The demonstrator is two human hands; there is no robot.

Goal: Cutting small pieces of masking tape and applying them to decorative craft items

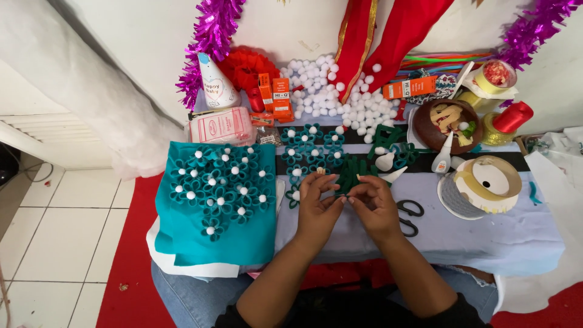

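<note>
Green felt strip [347, 176] — upright, between fingertips [340, 195]

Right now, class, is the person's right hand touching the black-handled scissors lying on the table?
Apart. The head view shows the right hand raised beside the left hand, with pale tablecloth visible between it and the black-handled scissors.

Scissors [412, 216] right of hands, flower-covered felt sheet [212, 206] left.

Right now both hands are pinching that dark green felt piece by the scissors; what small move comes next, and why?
Probably pinch the fold tighter and keep it off the table. The left hand and right hand meet on the dark green felt piece, fingertips together. Finished teal flowers nearby each carry a white pompom, so reaching for the glue bottle likely follows.
</note>
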